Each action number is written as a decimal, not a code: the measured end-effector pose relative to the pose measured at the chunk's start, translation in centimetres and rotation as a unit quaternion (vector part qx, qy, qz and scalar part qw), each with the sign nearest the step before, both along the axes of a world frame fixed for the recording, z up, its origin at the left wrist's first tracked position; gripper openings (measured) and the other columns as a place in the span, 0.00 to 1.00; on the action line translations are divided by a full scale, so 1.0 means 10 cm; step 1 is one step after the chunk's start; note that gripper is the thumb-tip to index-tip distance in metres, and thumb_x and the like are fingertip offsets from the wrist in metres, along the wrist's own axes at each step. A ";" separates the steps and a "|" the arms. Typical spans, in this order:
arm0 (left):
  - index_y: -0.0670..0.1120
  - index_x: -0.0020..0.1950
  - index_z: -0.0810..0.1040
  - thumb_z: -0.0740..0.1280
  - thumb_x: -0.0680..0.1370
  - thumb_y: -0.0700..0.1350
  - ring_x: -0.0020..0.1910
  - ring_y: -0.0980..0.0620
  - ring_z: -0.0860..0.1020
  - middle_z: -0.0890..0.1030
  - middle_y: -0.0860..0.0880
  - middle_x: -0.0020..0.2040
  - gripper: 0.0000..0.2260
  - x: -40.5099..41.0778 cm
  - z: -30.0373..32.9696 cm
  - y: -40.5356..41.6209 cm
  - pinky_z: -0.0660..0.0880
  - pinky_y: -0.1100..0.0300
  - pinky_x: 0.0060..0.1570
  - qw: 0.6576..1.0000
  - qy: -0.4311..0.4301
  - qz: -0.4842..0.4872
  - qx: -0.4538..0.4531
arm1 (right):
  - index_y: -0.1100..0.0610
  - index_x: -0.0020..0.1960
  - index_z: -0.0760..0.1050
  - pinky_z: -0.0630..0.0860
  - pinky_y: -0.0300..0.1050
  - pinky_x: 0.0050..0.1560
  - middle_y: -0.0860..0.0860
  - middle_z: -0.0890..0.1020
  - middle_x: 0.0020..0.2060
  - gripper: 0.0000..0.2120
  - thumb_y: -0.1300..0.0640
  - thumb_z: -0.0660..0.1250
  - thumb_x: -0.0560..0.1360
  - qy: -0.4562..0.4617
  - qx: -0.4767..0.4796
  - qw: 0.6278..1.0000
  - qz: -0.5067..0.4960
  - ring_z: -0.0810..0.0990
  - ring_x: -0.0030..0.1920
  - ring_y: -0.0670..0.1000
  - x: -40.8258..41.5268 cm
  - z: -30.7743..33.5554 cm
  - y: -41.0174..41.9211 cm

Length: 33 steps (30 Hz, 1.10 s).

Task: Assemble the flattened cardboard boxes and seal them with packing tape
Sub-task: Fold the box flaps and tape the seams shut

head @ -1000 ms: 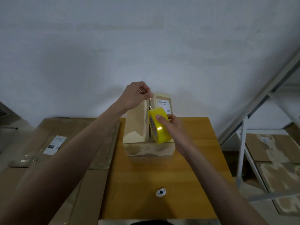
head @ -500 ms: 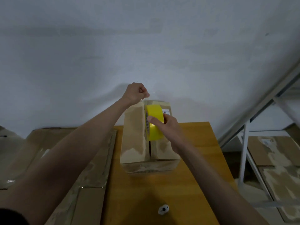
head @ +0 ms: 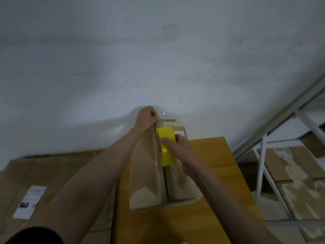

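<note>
Head view: the frame is dim and soft. The clear tape strip (head: pixel 159 125) drawn from the roll (head: pixel 166 147) is barely visible, showing only as a faint sheen over the far end of the box (head: pixel 149 173). The left hand (head: pixel 146 118) is a closed fist at the box's far top edge; its fingertips are hidden, so it appears to pinch the strip's free end, but the contact itself cannot be confirmed. The right hand (head: pixel 181 152) grips the yellow roll, fingers curled over its rim, thumb side hidden behind it. The roll stands on edge on the box top, over the centre seam. The two hands are apart, left beyond the roll, right behind it.

The box stands on the wooden table (head: pixel 219 164), its top flaps folded shut with a dark seam between them; its contents are not visible. A white label (head: pixel 181 133) on the right flap is partly covered by the right hand and unreadable.

Left of the table lie flat cartons (head: pixel 44 173), one with a blurred white sticker (head: pixel 29 202). At right, a metal rack (head: pixel 262 164) is cut by the frame edge, with more cardboard (head: pixel 290 164) behind it.
</note>
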<state>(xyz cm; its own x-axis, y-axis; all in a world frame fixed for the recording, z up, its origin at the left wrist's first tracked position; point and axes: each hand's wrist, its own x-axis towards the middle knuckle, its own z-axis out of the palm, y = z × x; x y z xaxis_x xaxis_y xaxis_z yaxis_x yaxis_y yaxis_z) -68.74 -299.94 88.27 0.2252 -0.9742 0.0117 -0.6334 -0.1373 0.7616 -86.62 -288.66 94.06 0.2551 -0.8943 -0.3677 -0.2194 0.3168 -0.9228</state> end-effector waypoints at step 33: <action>0.48 0.44 0.86 0.72 0.78 0.51 0.34 0.52 0.77 0.80 0.53 0.35 0.08 0.26 -0.38 0.61 0.67 0.62 0.30 0.982 -0.079 0.061 0.163 | 0.52 0.75 0.63 0.73 0.47 0.47 0.51 0.74 0.64 0.35 0.56 0.75 0.73 0.172 -0.070 0.978 0.098 0.74 0.54 0.50 -0.38 -0.21 0.04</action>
<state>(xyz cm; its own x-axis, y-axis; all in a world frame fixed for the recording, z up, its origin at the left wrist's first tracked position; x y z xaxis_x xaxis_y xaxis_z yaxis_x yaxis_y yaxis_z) -66.16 -293.86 84.47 0.3606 -0.8982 -0.2515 -0.7033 -0.4390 0.5592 -90.43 -288.29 91.99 0.3090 -0.8888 -0.3386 -0.5681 0.1130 -0.8151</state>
